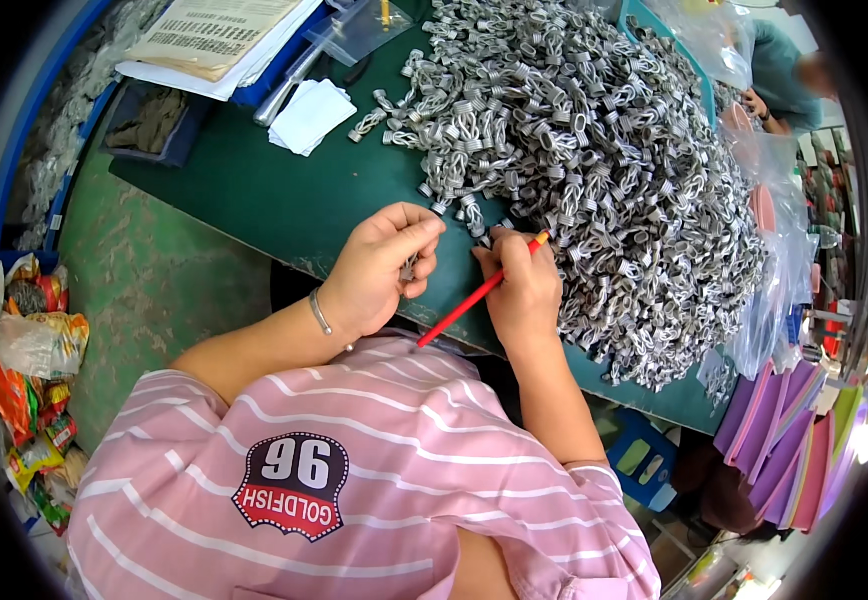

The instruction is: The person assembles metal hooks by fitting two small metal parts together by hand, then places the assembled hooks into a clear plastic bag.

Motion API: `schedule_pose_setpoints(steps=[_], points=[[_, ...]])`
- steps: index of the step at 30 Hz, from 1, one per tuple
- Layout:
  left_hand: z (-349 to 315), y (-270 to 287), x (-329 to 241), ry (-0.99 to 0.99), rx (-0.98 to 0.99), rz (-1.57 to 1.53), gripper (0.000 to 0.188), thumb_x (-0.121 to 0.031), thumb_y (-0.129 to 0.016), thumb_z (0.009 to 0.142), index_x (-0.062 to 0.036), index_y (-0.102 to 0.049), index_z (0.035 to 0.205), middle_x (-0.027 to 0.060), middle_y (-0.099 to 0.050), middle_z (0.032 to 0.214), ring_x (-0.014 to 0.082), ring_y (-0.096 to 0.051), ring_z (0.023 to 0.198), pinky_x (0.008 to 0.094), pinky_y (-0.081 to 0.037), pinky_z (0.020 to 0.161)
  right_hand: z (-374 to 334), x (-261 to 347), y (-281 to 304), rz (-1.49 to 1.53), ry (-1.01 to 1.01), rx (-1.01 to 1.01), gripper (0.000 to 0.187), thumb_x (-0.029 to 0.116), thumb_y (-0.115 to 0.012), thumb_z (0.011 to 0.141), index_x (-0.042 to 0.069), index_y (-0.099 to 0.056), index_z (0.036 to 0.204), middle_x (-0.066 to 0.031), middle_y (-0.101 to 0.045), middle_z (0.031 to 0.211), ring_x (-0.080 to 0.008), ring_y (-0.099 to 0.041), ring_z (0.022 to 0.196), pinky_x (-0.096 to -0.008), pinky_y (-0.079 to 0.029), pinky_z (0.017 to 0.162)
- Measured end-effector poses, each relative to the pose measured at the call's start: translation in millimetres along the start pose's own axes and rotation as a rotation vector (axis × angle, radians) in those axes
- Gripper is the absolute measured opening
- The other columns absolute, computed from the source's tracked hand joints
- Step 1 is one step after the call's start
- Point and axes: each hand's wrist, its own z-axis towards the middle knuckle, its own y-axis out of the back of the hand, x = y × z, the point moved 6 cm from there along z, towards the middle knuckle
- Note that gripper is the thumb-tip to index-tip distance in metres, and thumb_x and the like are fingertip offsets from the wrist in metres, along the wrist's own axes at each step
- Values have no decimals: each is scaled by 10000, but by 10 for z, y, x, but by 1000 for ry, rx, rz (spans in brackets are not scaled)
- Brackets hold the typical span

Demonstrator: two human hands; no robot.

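Note:
My left hand [384, 265] is closed, thumb over curled fingers, in front of the table's near edge. A bit of a small grey metal piece [410, 266] shows between its fingers; the rest is hidden. Just to its right, my right hand [522, 285] grips a slim red pen-like tool [469, 305] with a yellow end pointing away from me. Its fingertips are at the near edge of a big pile of looped grey metal pieces [604, 170] with ribbed bands. Whether they also pinch a piece is too small to tell.
On the dark green table [254, 180] lie white cards [312, 115], a clear bag [359, 30] and stacked papers [209, 40]. A bin with a cloth [154, 125] stands at the left. Purple sheets [779, 430] are at the right; another person [784, 75] works at the far right.

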Motion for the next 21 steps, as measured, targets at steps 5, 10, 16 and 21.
schedule_pose_setpoints(steps=[5,10,16,21], points=[[-7,22,74,-31,-4,262,169,-79,-571,841,-25,-507,987,0,-493,725,47,-440,578,174,-347,453,-41,-121,176,269,-199,-92,196,-52,-651,705,31,-478,740,-100,-590,681,-188,-573,632,-300,-471,551],[-32,-107,133,-12,117,416,324,-9,-629,785,-7,-511,1087,25,-540,819,29,-464,614,150,-356,460,-194,-168,136,1238,-674,-28,211,-71,-564,800,36,-385,763,-191,-599,879,-163,-595,724,-244,-529,592],[-139,-382,-141,-647,296,698,229,3,-668,738,1,-596,955,39,-558,838,80,-515,670,193,-419,554,-361,-241,10,1584,-631,-26,244,-109,-597,753,43,-406,764,-207,-592,938,-209,-608,809,-291,-532,677],[-162,-410,-142,-618,304,721,216,18,-674,720,1,-617,928,49,-573,814,93,-532,682,209,-435,580,-335,-213,124,1335,-443,-87,308,-151,-614,703,54,-393,767,-189,-557,996,-183,-575,825,-282,-496,732]])
